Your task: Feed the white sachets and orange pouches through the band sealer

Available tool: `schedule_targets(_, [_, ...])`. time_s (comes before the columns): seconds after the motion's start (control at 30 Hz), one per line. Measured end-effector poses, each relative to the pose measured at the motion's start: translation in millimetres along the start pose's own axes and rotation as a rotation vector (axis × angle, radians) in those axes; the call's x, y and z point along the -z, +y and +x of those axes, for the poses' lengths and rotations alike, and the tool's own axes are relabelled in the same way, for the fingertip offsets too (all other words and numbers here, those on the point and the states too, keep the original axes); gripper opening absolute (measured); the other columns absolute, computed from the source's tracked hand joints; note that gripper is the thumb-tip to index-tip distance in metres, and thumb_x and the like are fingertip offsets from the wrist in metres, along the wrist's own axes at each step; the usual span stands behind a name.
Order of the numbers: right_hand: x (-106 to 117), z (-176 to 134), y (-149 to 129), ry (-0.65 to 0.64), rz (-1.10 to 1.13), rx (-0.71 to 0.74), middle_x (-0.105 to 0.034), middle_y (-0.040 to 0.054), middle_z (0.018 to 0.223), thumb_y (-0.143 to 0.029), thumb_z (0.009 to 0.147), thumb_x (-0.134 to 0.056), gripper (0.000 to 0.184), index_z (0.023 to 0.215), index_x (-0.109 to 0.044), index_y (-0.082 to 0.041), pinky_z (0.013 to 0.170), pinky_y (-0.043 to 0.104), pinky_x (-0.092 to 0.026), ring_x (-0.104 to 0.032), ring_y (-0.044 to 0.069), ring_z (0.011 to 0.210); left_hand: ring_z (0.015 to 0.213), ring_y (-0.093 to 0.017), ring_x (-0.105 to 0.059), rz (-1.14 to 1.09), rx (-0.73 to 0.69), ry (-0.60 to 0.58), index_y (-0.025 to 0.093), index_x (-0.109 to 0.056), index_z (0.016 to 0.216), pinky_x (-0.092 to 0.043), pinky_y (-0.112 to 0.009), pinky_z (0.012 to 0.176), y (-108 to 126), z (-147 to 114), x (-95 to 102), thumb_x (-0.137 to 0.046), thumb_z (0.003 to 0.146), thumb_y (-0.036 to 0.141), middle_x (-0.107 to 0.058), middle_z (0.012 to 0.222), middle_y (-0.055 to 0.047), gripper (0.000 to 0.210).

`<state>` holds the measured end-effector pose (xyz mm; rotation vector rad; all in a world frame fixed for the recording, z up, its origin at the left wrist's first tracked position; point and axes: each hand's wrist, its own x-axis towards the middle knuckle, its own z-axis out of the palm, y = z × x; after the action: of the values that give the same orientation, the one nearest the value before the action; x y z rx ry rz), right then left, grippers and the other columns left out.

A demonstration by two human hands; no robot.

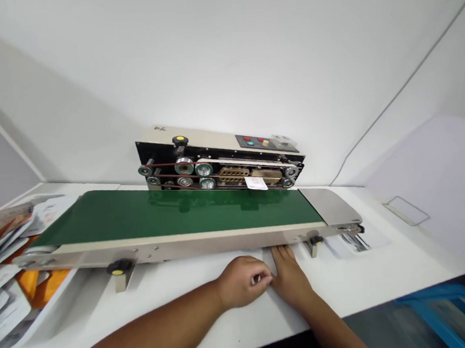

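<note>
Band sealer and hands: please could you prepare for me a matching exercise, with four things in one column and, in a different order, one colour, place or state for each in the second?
Things
1. Conveyor belt
2. White printed slip
3. Left hand
4. Right hand

Colour, place or state
A. Fingers curled
B. Fingers straight, tips at the lower edge of the front rail
C. Green
D. Sticking out from the front of the band sealer

Right pairs: 1-C, 2-D, 3-A, 4-B
</note>
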<state>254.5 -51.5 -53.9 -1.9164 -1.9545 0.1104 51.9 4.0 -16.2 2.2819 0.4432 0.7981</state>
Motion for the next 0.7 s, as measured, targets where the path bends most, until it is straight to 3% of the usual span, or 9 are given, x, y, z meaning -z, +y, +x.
schedule_targets(0.17, [4.8, 5.8, -18.4, -0.102, -0.145, 0.036, -0.064, 0.019, 0.136, -0.02, 0.08, -0.062, 0.062, 0.141, -0.058, -0.008, 0.114, 0.047, -0.039, -0.049, 0.04, 0.133, 0.073, -0.017, -0.066, 0.037, -0.085, -0.025, 0.021, -0.069, 0.085, -0.05, -0.027, 0.075, -1.0, -1.7, -2.6, -0.057, 0.093, 0.024, -0.075, 0.08, -0.003, 0.015])
schedule_targets(0.33, [-3.2, 17.2, -28.5, -0.228, -0.247, 0.012, -0.058, 0.0186, 0.145, -0.02, 0.09, -0.053, 0.057, 0.146, -0.053, -0.008, 0.119, 0.047, -0.031, -0.048, 0.036, 0.138, 0.065, -0.015, -0.063, 0.09, -0.198, 0.015, 0.021, -0.065, 0.08, -0.05, -0.025, 0.071, -3.1, -2.4, -9.9, -0.057, 0.09, 0.023, -0.07, 0.07, 0.0, 0.013])
schedule_targets(0.43, [-6.2, 40.5, -41.4, -0.358, -0.25, -0.037, -0.068, 0.0194, 0.131, -0.031, 0.099, -0.046, 0.041, 0.129, -0.068, -0.012, 0.113, 0.048, -0.036, -0.058, 0.036, 0.128, 0.065, -0.015, -0.064, 0.105, -0.263, 0.017, 0.022, -0.064, 0.079, -0.051, -0.027, 0.077, -3.3, -3.3, -12.8, -0.056, 0.089, 0.022, -0.071, 0.069, 0.001, 0.013])
schedule_targets(0.5, [-8.3, 57.2, -50.0, -0.382, -0.236, -0.048, -0.071, 0.0165, 0.128, -0.045, 0.102, -0.043, 0.046, 0.125, -0.071, -0.017, 0.111, 0.047, -0.039, -0.06, 0.035, 0.126, 0.066, -0.014, -0.065, 0.115, -0.304, 0.0, 0.022, -0.064, 0.079, -0.051, -0.027, 0.078, -2.6, -3.9, -13.3, -0.056, 0.09, 0.021, -0.073, 0.072, 0.001, 0.014])
schedule_targets(0.6, [-11.7, 74.8, -58.4, -0.38, -0.171, -0.049, -0.066, 0.0062, 0.139, -0.059, 0.101, -0.039, 0.054, 0.136, -0.065, -0.027, 0.115, 0.044, -0.036, -0.053, 0.029, 0.137, 0.068, -0.015, -0.066, 0.151, -0.343, -0.042, 0.021, -0.065, 0.082, -0.051, -0.026, 0.07, -1.3, -4.4, -13.1, -0.056, 0.092, 0.022, -0.074, 0.075, 0.0, 0.014])
schedule_targets(0.7, [-13.1, 80.4, -60.6, -0.393, -0.069, -0.035, -0.061, 0.0007, 0.147, -0.058, 0.102, -0.038, 0.052, 0.142, -0.06, -0.032, 0.119, 0.042, -0.031, -0.046, 0.026, 0.143, 0.067, -0.015, -0.066, 0.172, -0.357, -0.061, 0.022, -0.066, 0.082, -0.051, -0.027, 0.066, -1.3, -4.2, -13.1, -0.056, 0.092, 0.022, -0.074, 0.074, 0.001, 0.014])
